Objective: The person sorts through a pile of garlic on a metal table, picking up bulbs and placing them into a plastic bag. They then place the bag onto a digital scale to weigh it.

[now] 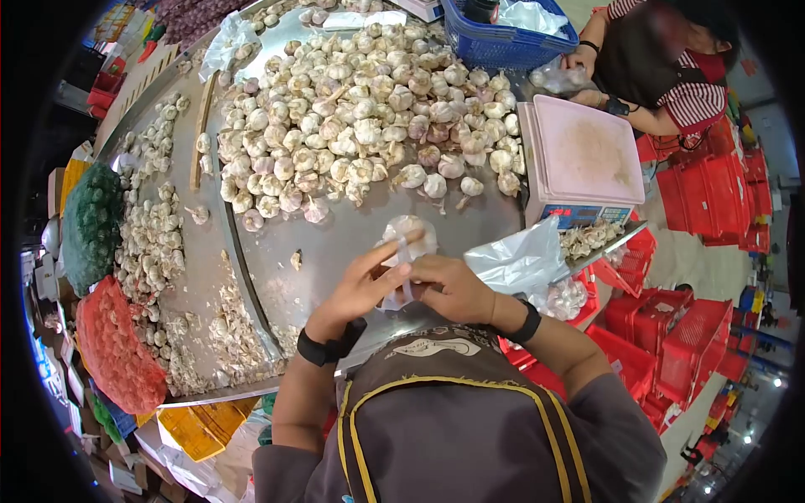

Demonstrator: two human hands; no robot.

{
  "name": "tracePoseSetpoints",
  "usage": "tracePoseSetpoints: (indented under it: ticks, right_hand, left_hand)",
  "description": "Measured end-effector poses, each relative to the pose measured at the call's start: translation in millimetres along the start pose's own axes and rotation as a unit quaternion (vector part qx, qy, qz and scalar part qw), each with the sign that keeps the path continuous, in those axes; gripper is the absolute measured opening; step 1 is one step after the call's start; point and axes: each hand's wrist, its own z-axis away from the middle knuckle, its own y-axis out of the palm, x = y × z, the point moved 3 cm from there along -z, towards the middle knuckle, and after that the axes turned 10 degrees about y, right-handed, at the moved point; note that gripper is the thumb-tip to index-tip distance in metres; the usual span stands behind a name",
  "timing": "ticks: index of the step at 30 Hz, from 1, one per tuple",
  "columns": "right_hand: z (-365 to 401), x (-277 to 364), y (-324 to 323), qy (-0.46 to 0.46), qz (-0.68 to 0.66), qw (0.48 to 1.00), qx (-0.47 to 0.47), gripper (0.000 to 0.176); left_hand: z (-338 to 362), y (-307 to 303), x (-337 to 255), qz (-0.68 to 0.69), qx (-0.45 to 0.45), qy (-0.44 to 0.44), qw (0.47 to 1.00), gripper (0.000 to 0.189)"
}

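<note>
A clear plastic bag [417,237] with pale contents, seemingly garlic, rests on the metal table just beyond my hands. My left hand [362,283] has its fingers bent around a twisted strip of the bag's top. From the other side, my right hand [454,287] is closed on the bag's neck, its fingertips close to my left thumb. Part of the bag is hidden behind the fingers. A large heap of garlic bulbs [360,109] lies farther back on the table. Flat plastic bags [520,256] lie to the right of my right hand.
A scale [584,151] stands at the right, beside a small tray of garlic scraps [591,241]. A blue basket [507,38] is at the back. Across the table, a person [654,67] handles a bag. Red crates [692,335] fill the right; net sacks [122,348] line the left.
</note>
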Motion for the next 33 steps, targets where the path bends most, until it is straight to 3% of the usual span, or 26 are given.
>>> tracePoseSetpoints:
  ticks: [1,2,3,4,6,7,8,9,10,12,13,14,17,18,19,20,23,24,28,30,31,33]
  right_hand:
    - [3,-13,-1,0.003,-0.002,1.0,0.0,0.014]
    - [5,-46,-8,0.097,-0.121,0.988,-0.02,0.013]
    - [6,-78,-16,0.186,-0.236,0.953,-0.04,0.013]
    - [7,-107,-20,0.294,-0.537,0.783,-0.108,0.014]
    - [8,-74,-22,0.358,-0.697,0.618,0.064,0.021]
    - [9,-76,-17,0.36,-0.699,0.615,0.063,0.021]
    - [9,-76,-10,0.321,-0.681,0.646,0.128,0.022]
    - [5,-78,-6,0.277,-0.655,0.676,0.194,0.026]
    - [-2,-97,-3,0.276,-0.654,0.678,0.192,0.026]
    - [-8,-161,-2,0.404,-0.645,0.636,-0.124,0.025]
    - [-4,-169,-1,0.409,-0.67,0.603,-0.14,0.028]
    - [-5,-159,-3,0.408,-0.669,0.606,-0.139,0.028]
    - [-1,-113,6,0.271,-0.442,0.847,-0.115,0.035]
    - [8,-109,16,0.268,-0.442,0.848,-0.115,0.035]
    - [18,-98,24,0.186,-0.202,0.958,-0.082,0.031]
    - [24,-85,30,0.092,0.056,0.993,-0.044,0.027]
    - [38,-74,15,0.082,0.095,0.991,-0.044,0.019]
    - [47,-65,4,0.132,0.066,0.987,-0.067,0.019]
    - [111,-14,-72,0.294,-0.001,0.951,-0.095,0.018]
    - [147,17,-106,0.252,0.062,0.955,-0.143,0.017]
    - [169,31,-121,0.295,0.099,0.943,-0.113,0.017]
    - [207,53,-147,0.412,0.143,0.898,-0.059,0.012]
  left_hand:
    - [0,-1,7,-0.011,0.037,-0.075,0.996,0.037]
    - [2,-2,14,-0.024,0.075,-0.148,0.986,0.036]
    - [2,-4,22,-0.063,0.057,-0.077,0.993,0.026]
    - [6,-8,30,-0.063,0.06,-0.078,0.993,0.026]
    - [9,-19,32,-0.043,0.009,-0.105,0.993,0.032]
    - [13,-15,26,-0.046,0.009,-0.083,0.996,0.039]
    - [19,-8,18,-0.044,0.013,-0.089,0.995,0.039]
    - [21,1,6,-0.131,0.094,-0.008,0.987,0.038]
    - [24,11,-2,-0.216,0.172,0.075,0.958,0.038]
    - [31,25,0,-0.223,0.195,0.081,0.952,0.039]
    - [33,29,2,-0.229,0.218,0.083,0.945,0.04]
    - [32,26,6,-0.229,0.217,0.086,0.945,0.04]
    - [29,7,18,-0.12,0.123,0.035,0.985,0.035]
    - [24,7,16,-0.123,0.123,0.037,0.984,0.035]
    - [18,7,14,-0.061,0.094,0.032,0.993,0.033]
    - [11,8,12,0.001,0.065,0.027,0.998,0.031]
    - [-14,17,13,-0.013,0.099,0.031,0.995,0.024]
    - [-24,14,18,0.004,0.105,0.025,0.994,0.022]
    - [-115,-58,59,-0.155,-0.1,-0.038,0.982,0.015]
    - [-153,-78,86,-0.409,-0.127,0.159,0.89,0.016]
    - [-163,-79,91,-0.407,-0.126,0.16,0.891,0.016]
    - [-183,-69,95,-0.602,-0.047,0.203,0.771,0.025]
